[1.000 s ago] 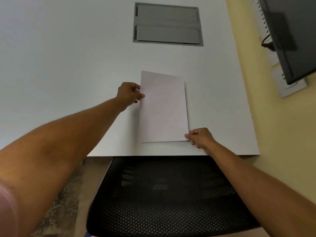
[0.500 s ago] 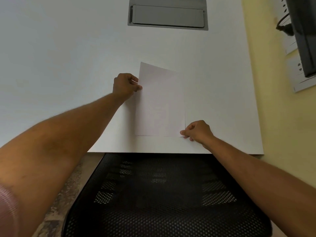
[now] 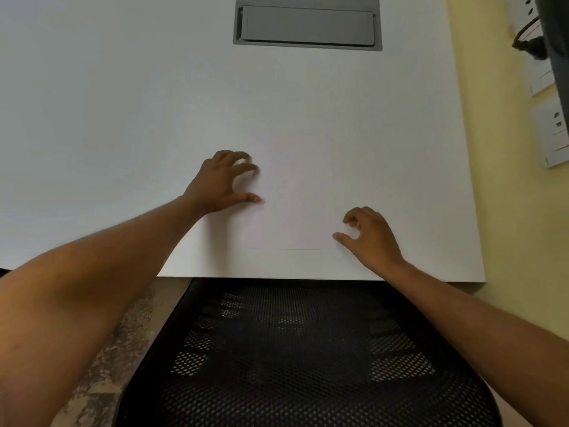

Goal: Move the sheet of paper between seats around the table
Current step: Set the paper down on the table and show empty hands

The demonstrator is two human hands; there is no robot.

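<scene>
The white sheet of paper (image 3: 295, 195) lies flat on the white table (image 3: 123, 118), near the front edge and above the chair; its outline is faint against the tabletop. My left hand (image 3: 221, 183) hovers at the sheet's left edge with fingers spread and loosely curled, holding nothing. Just off the sheet's lower right corner is my right hand (image 3: 368, 234), fingers relaxed and loosely curled, thumb extended, with nothing in it.
A black mesh chair (image 3: 301, 359) stands directly below the table's front edge. A grey cable hatch (image 3: 308, 24) is set into the table at the top. A yellow wall with white sockets (image 3: 551, 131) and a dark screen runs along the right.
Both hands have let go of the sheet, which went from lifted and tilted to lying flat on the table. Fingers have opened and drawn slightly away from its edges.
</scene>
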